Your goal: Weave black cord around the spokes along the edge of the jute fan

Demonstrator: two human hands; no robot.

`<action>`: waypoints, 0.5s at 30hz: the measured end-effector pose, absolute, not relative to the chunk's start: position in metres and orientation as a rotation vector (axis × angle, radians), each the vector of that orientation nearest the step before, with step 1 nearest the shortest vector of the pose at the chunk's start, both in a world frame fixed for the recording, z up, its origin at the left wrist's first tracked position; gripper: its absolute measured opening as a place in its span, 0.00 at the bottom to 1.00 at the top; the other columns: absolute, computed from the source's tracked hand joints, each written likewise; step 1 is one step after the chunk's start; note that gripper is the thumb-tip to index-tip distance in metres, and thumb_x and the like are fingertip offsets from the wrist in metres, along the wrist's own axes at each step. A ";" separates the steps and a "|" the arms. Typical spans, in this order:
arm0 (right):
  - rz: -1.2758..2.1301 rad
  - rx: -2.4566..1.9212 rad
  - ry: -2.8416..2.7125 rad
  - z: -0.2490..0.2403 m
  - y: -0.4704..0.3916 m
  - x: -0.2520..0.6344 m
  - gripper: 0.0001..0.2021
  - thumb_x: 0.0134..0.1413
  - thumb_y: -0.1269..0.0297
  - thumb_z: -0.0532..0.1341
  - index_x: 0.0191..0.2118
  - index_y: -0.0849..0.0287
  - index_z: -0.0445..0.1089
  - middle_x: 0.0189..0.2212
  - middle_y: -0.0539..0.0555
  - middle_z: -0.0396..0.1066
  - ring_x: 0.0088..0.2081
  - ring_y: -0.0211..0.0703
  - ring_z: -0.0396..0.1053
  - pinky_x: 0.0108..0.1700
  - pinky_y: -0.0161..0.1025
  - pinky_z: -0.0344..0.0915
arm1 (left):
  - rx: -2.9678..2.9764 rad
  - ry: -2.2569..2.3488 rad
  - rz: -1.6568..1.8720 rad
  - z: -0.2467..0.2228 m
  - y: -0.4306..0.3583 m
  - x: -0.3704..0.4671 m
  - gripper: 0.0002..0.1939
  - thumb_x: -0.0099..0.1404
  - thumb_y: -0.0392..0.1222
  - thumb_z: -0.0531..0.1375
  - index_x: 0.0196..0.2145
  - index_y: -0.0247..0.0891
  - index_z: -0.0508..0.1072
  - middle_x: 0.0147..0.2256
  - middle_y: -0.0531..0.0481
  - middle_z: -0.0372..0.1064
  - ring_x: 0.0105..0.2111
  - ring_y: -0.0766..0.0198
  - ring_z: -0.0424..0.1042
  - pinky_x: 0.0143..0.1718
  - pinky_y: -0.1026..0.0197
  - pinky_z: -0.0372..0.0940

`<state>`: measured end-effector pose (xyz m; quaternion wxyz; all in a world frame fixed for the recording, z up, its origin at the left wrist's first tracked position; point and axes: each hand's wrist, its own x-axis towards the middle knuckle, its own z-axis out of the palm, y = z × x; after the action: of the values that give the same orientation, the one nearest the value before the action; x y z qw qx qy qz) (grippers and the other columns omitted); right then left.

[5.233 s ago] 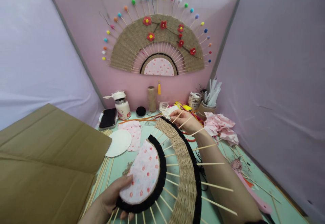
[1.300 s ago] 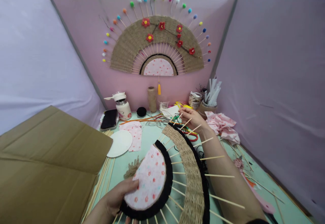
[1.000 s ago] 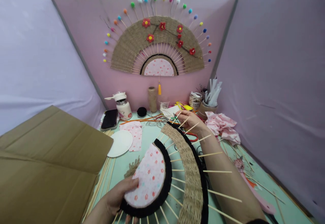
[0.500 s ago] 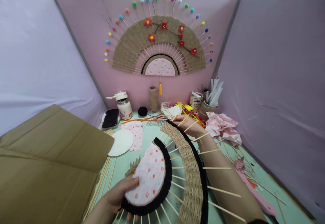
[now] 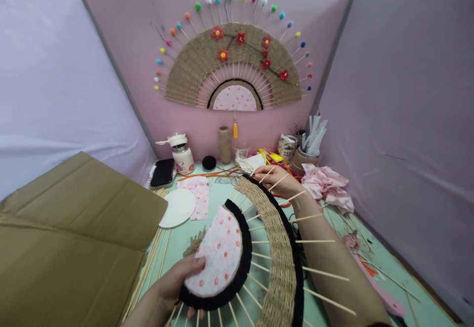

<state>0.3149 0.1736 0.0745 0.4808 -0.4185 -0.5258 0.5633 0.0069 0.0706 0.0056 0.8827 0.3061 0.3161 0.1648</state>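
A half-made fan is tilted on its side, with a pink floral half-circle [image 5: 218, 255] edged in black, thin sticks radiating out, and a woven tan band [image 5: 279, 248] with a black outer rim. My left hand [image 5: 177, 280] grips the half-circle at its lower left, thumb on the floral front and fingers behind. My right hand [image 5: 276, 179] is at the fan's upper end, beside the black rim and stick tips, with its fingers pinched together. Whatever lies between those fingertips is too small to make out.
A finished fan [image 5: 185, 72] hangs on the pink back wall. Cardboard [image 5: 74, 238] leans at the left. Behind stand a white bottle [image 5: 182, 158], a twine roll [image 5: 224, 145] and jars [image 5: 305, 158]. Crumpled floral cloth [image 5: 326, 186] and a pink tool [image 5: 381, 287] lie at the right.
My right hand has shifted slightly at the fan's upper end, its fingers drawn closer together. The fan has turned very slightly; my left hand keeps its hold.
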 end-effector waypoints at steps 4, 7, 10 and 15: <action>1.376 -1.035 -1.270 0.075 0.172 0.313 0.13 0.37 0.58 0.68 0.28 0.62 0.73 0.20 0.48 0.66 0.19 0.28 0.53 0.20 0.30 0.45 | 0.649 0.685 0.359 0.003 0.070 0.006 0.24 0.53 0.50 0.62 0.40 0.26 0.73 0.23 0.37 0.74 0.17 0.58 0.72 0.10 0.69 0.56; 1.401 -1.023 -1.265 0.077 0.170 0.310 0.13 0.37 0.57 0.68 0.27 0.62 0.72 0.19 0.48 0.65 0.20 0.30 0.56 0.21 0.31 0.48 | 0.661 0.687 0.363 0.001 0.070 0.005 0.24 0.55 0.49 0.61 0.42 0.25 0.72 0.23 0.37 0.74 0.18 0.57 0.73 0.11 0.68 0.58; 1.408 -1.015 -1.270 0.078 0.169 0.309 0.14 0.37 0.56 0.68 0.27 0.62 0.71 0.19 0.47 0.65 0.20 0.31 0.56 0.22 0.32 0.49 | 0.658 0.670 0.352 0.001 0.071 0.004 0.24 0.55 0.49 0.61 0.44 0.25 0.71 0.24 0.37 0.74 0.18 0.56 0.73 0.11 0.69 0.56; 1.403 -1.043 -1.315 0.076 0.171 0.310 0.14 0.40 0.55 0.67 0.30 0.62 0.72 0.20 0.48 0.65 0.19 0.30 0.56 0.20 0.31 0.48 | 0.645 0.678 0.346 0.003 0.071 0.006 0.24 0.53 0.50 0.62 0.41 0.26 0.72 0.23 0.38 0.74 0.18 0.57 0.73 0.10 0.70 0.54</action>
<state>0.3102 0.1709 0.0760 0.4591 -0.4237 -0.5340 0.5697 0.0058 0.0714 0.0030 0.8782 0.3093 0.3251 0.1657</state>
